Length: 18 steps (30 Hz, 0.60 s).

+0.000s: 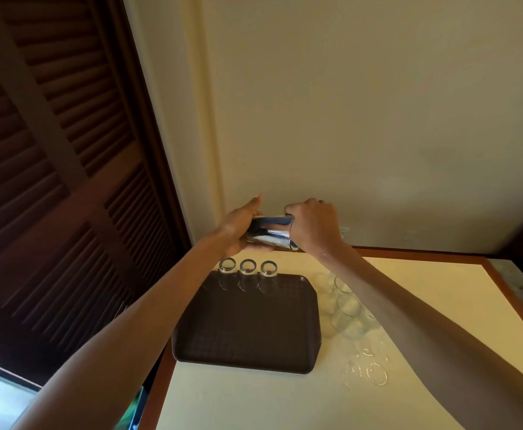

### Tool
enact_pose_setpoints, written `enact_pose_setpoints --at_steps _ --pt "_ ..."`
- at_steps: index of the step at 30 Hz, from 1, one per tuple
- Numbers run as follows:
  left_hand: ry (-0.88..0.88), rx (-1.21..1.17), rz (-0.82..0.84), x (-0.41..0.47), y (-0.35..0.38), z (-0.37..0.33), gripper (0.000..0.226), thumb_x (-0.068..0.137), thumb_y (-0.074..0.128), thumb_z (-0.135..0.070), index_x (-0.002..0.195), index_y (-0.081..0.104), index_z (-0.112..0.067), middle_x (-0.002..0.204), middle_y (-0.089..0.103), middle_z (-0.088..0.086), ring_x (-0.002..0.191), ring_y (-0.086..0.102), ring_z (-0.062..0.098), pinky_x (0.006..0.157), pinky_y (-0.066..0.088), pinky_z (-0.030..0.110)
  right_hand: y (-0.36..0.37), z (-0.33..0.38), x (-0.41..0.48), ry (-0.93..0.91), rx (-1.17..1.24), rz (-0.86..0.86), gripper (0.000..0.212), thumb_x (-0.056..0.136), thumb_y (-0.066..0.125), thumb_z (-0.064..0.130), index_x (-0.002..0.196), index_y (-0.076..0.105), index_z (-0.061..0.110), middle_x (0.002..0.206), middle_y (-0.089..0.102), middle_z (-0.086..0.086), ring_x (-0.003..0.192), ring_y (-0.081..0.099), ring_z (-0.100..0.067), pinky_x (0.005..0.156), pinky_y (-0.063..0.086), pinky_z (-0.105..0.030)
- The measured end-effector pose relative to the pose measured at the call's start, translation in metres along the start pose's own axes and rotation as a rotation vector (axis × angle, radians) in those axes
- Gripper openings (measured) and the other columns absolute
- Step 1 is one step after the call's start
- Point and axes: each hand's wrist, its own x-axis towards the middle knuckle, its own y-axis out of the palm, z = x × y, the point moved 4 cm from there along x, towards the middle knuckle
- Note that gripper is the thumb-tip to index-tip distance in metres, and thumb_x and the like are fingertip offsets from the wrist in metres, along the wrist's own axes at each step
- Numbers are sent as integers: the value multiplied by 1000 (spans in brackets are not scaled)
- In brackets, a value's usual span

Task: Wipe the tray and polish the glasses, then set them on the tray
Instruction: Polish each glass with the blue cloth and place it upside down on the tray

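From bare forearms (pixel 130 321) at 6 o'clock, the left hand (pixel 238 228) grips the sideways glass (pixel 272 238) above the 12 o'clock edge of the tray (pixel 247 330) while the right hand (pixel 314 226) curls at its mouth, seemingly pinching a blue cloth (pixel 274 219); twisting gently should avoid smears.

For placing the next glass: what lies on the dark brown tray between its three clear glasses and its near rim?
Nothing: in the head view, the dark brown tray is bare from the three clear glasses to that rim.
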Motion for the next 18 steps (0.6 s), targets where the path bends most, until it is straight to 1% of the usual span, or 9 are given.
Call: enact_pose_setpoints --at_steps 2,4,6,9,11,13,15,17,18 --pt "34 81 -94 3 0 -3 55 107 42 -54 114 60 -2 100 68 18 71 75 23 55 62 35 5 -4 1 17 22 -14 12 90 63 15 79 68 16 64 58 0 60 53 -20 56 35 -26" --pt "135 181 -151 7 -1 -5 62 105 41 -59 112 63 -1 101 71 23 72 77 26 61 65 40 24 -12 5 130 187 2 6 88 71 16 82 72 15 71 66 -1 64 59 -19 57 42 -25" --pt "292 284 -203 6 -2 -10 66 104 40 -62 106 66 -1 99 72 27 79 77 31 72 65 49 42 -17 6 296 502 97 23 86 78 33 93 76 11 79 73 -4 67 68 -21 57 46 -26" --pt "540 427 -264 -3 1 -21 60 108 40 -53 94 72 -4 84 74 17 74 76 23 71 65 38 59 -8 -10 662 1199 518 45 92 64 52 90 69 8 62 67 -1 43 57 -10 40 36 -21" --pt "602 441 -240 -5 4 -23 56 109 42 -50 92 73 -7 80 75 9 71 75 15 66 61 30 57 -1 -20 707 1351 711 42 99 54 48 85 63 9 58 63 1 39 50 -5 35 29 -16" --pt "565 375 -185 -3 2 -21 55 108 43 -51 92 72 -7 83 74 11 77 75 20 70 61 35 60 -9 -15 658 1189 624 39 99 57 43 94 66 5 67 68 -4 48 58 -10 39 37 -19" --pt "367 196 -112 3 -2 -13 55 107 42 -54 96 69 -7 98 73 19 89 75 32 81 64 47 47 -19 -2 479 703 386 26 95 64 24 108 68 1 87 71 -10 67 63 -21 54 48 -27" --pt "112 13 -55 6 -2 -3 50 107 43 -53 106 64 -8 111 69 20 93 73 33 76 65 46 24 -17 5 220 220 170 12 90 62 9 96 72 7 82 69 -7 67 56 -21 54 38 -25" --pt "32 -8 -56 6 -1 -1 46 108 44 -50 109 62 -8 114 68 20 93 73 30 72 65 43 10 -10 5 111 86 85 13 90 59 10 89 72 10 74 65 -5 64 53 -20 54 34 -25"
